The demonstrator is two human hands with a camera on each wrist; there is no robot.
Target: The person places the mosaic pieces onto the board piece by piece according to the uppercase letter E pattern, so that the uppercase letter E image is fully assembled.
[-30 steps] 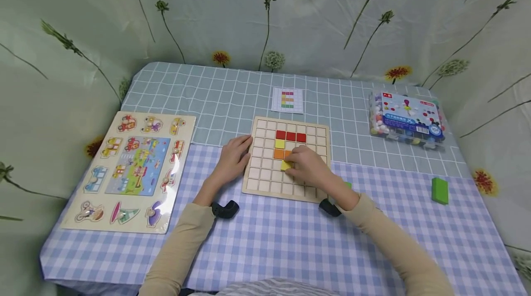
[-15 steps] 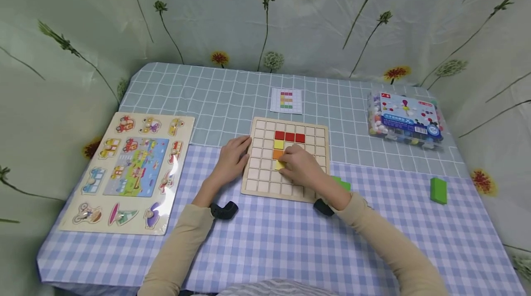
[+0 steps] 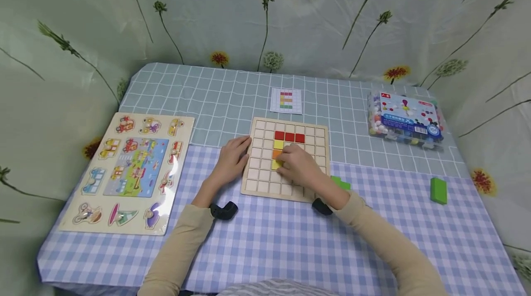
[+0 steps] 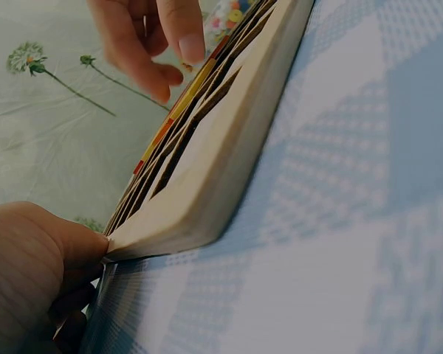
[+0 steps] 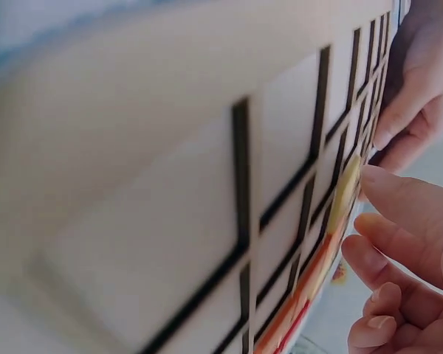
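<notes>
A wooden grid board (image 3: 254,185) lies in front of the person. Three red tiles (image 3: 289,137) form a row on it, with a yellow tile (image 3: 279,144) and an orange tile (image 3: 277,153) below the left one. The right hand (image 3: 300,163) is over the board, its thumb at the lower yellow tile (image 5: 345,193), which lies in the grid; the fingers are bent and a gap shows between them and the thumb. The left hand (image 3: 233,160) rests against the board's left edge, thumb touching its side (image 4: 207,199). The right hand hides some squares right of the orange tile.
A pattern card (image 3: 286,101) lies behind the board. Green tiles (image 3: 341,183) sit by the right forearm, and a green block (image 3: 439,190) farther right. A picture puzzle (image 3: 178,185) lies at left; a plastic box of colored beads (image 3: 405,120) stands at back right.
The right hand has moved slightly left, sliding the lower yellow tile left into line under the orange tile. More of the green tiles shows by the forearm. The left hand stays at the edge.
</notes>
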